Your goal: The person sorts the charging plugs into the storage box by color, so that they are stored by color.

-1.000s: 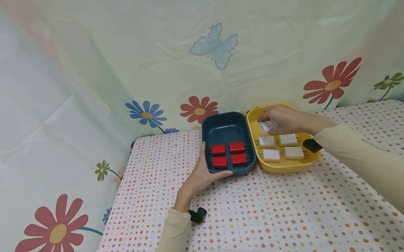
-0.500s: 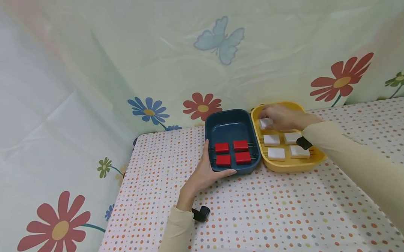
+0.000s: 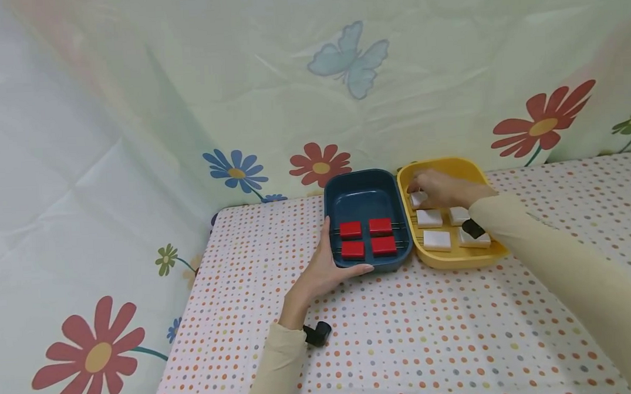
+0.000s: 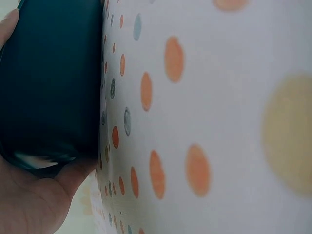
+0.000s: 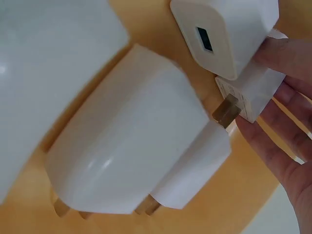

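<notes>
My left hand (image 3: 321,273) holds the near left corner of a dark blue tray (image 3: 346,184), fingers along its side and thumb across the front; its wrist view shows the tray's outer wall (image 4: 53,73) close up. Inside that tray lie several red plug-like blocks (image 3: 383,246) with thin prongs. My right hand (image 3: 442,189) is inside the yellow tray (image 3: 467,167) and holds a white USB charger (image 3: 418,201) near the left wall. The right wrist view shows a charger with a USB port (image 5: 224,34) at the fingers, and another white charger (image 5: 131,136) beside it.
More white chargers (image 3: 436,240) lie in rows in the front half of the yellow tray, partly hidden by the right wrist. Both trays stand side by side on a dotted tablecloth (image 3: 406,334), against a flowered curtain (image 3: 247,94).
My right hand has lowered the white charger toward the yellow tray's floor, behind the left column of chargers. The left hand keeps its place on the blue tray. The head view has shifted slightly.
</notes>
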The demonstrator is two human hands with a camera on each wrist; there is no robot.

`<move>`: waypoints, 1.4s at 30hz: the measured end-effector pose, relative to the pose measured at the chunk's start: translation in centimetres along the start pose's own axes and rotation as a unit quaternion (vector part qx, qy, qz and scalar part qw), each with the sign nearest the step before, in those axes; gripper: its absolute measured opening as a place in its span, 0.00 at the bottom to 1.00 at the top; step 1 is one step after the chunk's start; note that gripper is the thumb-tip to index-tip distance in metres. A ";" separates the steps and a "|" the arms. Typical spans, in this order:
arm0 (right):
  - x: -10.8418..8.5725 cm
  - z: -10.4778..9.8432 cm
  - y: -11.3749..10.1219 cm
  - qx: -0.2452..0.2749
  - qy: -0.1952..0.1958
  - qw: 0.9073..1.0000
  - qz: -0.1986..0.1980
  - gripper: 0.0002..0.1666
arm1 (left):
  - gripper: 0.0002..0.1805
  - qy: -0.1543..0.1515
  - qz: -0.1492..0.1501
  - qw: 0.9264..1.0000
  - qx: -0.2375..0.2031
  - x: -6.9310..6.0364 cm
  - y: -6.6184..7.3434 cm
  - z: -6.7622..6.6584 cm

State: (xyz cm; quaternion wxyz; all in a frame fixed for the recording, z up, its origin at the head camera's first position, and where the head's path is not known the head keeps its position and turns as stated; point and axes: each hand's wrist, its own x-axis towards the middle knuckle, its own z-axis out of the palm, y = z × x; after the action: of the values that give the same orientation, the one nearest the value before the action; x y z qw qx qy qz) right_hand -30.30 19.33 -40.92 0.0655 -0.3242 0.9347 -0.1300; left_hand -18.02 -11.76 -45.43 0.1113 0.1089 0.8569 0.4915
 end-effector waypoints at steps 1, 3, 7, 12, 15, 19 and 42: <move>0.0 0.1 0.1 0.000 0.001 1.000 0.001 0.20 | 0.71 -0.001 0.000 1.000 0.001 0.0 0.0 0.0; 0.0 0.3 0.2 0.001 0.005 1.000 0.003 0.19 | 0.71 -0.002 0.001 1.000 0.001 0.0 0.2 0.0; 0.1 0.5 0.3 0.006 0.013 1.000 0.002 0.19 | 0.71 -0.001 0.001 1.000 -0.005 -0.1 0.3 0.0; 0.2 0.5 0.2 0.024 0.012 1.000 0.012 0.20 | 0.71 -0.001 0.003 1.000 -0.003 -0.1 0.2 0.0; -0.4 0.1 0.1 0.051 0.022 0.998 0.025 0.22 | 0.71 -0.002 0.009 1.000 -0.002 0.0 0.2 0.2; -1.4 -1.1 -0.2 0.072 0.048 0.996 0.027 0.23 | 0.71 0.002 0.004 1.000 0.001 0.0 0.1 0.4; -13.0 -6.1 -4.3 0.003 0.126 0.992 0.032 0.26 | 0.72 -0.017 -0.009 0.999 0.032 -0.3 0.6 -0.1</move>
State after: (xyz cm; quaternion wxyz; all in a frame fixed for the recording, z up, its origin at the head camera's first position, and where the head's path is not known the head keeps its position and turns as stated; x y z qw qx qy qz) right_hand -18.90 25.38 -33.31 -0.0471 -0.2748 0.9451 -0.1706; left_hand -17.76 -11.61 -44.84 0.1264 0.1130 0.8709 0.4613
